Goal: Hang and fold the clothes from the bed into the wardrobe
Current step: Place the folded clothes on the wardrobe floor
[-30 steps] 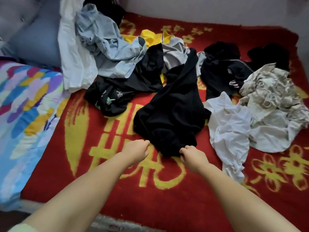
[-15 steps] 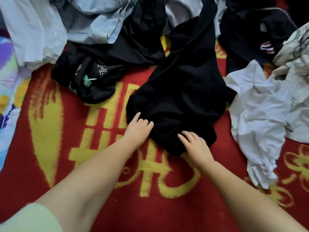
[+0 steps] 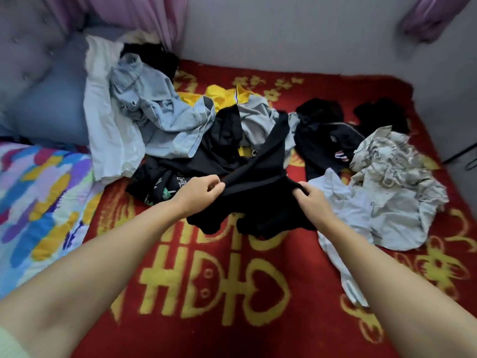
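A person's two bare forearms reach over a bed (image 3: 232, 319) covered in a red blanket with yellow motifs. Along the bed's left edge lies a quilt (image 3: 38, 202) printed in blue, yellow and purple blotches, with a grey-blue pillow (image 3: 51, 104) behind it at the far left corner. Just right of the pillow, a white garment (image 3: 108, 140) drapes toward the blanket, and a pale blue denim shirt (image 3: 160, 120) lies crumpled partly over it. In front of the shirt sits a dark garment with green and white printing (image 3: 160, 187).

The left hand (image 3: 198, 192) pinches one side of a black garment (image 3: 258, 197), fingers and thumb closed on the cloth. The garment is raised off the middle of the bed between both hands, its lower folds sagging toward the blanket and one long part trailing back toward the pile. Behind it lie a yellow and grey top (image 3: 247, 109) and further dark clothing. The right hand (image 3: 309, 200) grips the garment's other side, fingers curled into the fabric.

Toward the bed's right edge, a white shirt (image 3: 356, 220) lies beside the right forearm, touching a beige patterned garment (image 3: 392, 166). A black jacket with a small striped patch (image 3: 327, 140) rests behind them, near the far edge.
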A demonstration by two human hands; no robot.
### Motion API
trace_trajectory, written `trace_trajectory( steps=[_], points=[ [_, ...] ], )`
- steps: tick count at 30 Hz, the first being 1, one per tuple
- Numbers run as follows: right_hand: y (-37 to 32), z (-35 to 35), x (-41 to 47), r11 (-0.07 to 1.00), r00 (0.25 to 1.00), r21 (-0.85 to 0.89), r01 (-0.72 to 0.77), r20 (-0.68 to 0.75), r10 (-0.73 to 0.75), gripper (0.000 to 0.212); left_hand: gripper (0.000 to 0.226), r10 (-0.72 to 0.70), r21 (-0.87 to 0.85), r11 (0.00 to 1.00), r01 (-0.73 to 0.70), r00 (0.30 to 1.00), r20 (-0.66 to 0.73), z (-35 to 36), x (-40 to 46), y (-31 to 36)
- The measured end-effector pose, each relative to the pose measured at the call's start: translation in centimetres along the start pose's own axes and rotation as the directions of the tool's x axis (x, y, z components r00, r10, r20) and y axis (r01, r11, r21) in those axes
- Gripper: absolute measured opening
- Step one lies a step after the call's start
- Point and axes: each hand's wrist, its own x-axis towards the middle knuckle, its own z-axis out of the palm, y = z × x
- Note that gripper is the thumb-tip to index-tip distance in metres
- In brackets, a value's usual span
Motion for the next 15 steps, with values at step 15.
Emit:
trace_trajectory(
  steps=[15],
  points=[
    [-21.0, -15.2, -5.1, 0.913, 0.912, 0.061, 0.404, -0.11, -0.396, 0.022, 0.01, 0.133, -0.075, 0.985, -0.156, 0.961, -0.244, -20.4, -4.8, 11.7]
  ],
)
